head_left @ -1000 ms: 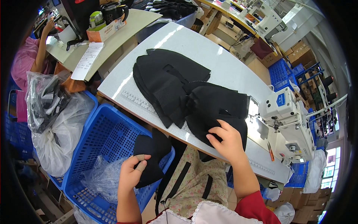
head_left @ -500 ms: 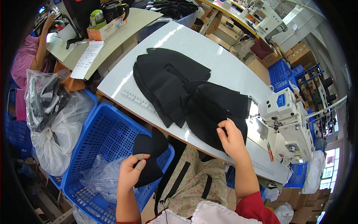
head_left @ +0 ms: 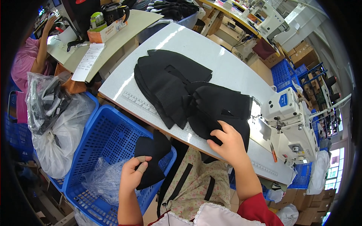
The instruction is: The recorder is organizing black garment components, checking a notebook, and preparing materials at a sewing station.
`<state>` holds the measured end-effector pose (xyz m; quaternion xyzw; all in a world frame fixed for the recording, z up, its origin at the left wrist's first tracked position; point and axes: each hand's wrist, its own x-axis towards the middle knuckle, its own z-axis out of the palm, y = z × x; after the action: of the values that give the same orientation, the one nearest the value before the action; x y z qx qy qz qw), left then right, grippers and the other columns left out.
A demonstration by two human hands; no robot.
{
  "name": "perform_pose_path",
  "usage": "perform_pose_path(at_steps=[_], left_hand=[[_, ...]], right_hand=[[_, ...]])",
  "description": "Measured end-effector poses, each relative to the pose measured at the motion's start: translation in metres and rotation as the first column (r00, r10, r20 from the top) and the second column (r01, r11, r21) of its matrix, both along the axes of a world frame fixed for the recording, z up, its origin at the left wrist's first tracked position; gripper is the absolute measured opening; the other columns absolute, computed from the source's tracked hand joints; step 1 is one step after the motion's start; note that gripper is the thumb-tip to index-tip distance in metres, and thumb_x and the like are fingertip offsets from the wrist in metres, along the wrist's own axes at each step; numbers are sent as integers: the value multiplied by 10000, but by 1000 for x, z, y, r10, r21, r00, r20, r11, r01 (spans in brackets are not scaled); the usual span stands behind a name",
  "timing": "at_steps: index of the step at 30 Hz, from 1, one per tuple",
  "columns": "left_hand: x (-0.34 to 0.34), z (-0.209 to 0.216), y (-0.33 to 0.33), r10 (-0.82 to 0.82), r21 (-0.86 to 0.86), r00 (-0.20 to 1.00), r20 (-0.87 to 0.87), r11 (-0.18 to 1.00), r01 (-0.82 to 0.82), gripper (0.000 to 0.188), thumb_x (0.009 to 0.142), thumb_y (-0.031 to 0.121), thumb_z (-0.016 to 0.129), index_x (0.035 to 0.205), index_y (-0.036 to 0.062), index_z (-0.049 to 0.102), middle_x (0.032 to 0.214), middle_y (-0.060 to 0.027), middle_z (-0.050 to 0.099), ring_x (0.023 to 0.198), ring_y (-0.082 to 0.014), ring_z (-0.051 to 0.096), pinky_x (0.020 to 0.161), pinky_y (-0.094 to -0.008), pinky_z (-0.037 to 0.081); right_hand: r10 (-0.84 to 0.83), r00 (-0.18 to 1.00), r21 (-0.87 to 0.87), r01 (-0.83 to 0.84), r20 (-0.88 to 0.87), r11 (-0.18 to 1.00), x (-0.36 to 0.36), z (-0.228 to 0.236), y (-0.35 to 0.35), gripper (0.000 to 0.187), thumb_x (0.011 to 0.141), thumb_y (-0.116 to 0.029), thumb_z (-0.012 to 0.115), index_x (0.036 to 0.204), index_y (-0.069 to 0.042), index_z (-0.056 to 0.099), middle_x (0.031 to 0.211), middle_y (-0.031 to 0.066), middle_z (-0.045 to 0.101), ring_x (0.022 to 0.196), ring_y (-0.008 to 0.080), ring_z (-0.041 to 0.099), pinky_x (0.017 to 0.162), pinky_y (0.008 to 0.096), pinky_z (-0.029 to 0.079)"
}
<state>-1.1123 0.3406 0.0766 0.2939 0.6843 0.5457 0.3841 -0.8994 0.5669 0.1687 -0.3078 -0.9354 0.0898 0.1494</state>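
My left hand (head_left: 132, 171) pinches a curved black fabric piece (head_left: 152, 148) between thumb and fingers, with bands around the fingers. That piece hangs over the right rim of a blue plastic basket (head_left: 88, 145). My right hand (head_left: 230, 141) is at the front edge of the sewing table, fingers apart, its fingertips at the near edge of a stack of black fabric pieces (head_left: 222, 100). Nothing shows gripped between them. Farther left, another stack of black pieces (head_left: 162, 79) lies overlapping the first; both have slot-like cutouts.
A white sewing machine (head_left: 290, 124) stands at the table's right end, with orange-handled scissors (head_left: 273, 152) beside it. Crumpled clear plastic (head_left: 103, 180) lies in the basket. At the upper left are a side table (head_left: 139, 24), a paper sheet (head_left: 88, 62) and another person (head_left: 32, 56).
My right hand has let go of the fabric edge it pinched and spread its fingers, shifting slightly left. The lifted top piece now lies flatter. My left hand has barely moved.
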Motion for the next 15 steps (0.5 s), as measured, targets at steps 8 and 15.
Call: perform_pose_path(at_steps=[8, 15], left_hand=[[-1, -3, -1, 10, -16, 1000, 26, 1000, -9, 186, 823, 2, 584, 982, -18, 677, 941, -64, 675, 874, -129, 592, 804, -254, 444], [-2, -6, 0, 11, -14, 1000, 14, 1000, -11, 185, 824, 9, 586, 984, -17, 676, 946, -62, 672, 877, -126, 588, 798, -255, 442]], right_hand=[[-165, 978, -282, 125, -125, 951, 19, -13, 20, 116, 813, -107, 633, 887, -24, 599, 1044, 212, 612, 849, 329, 630, 813, 381, 491], [-329, 898, -326, 230, -292, 917, 11, -16, 8, 56, 807, -27, 588, 859, -42, 603, 1136, 228, 578, 785, 331, 631, 737, 377, 510]])
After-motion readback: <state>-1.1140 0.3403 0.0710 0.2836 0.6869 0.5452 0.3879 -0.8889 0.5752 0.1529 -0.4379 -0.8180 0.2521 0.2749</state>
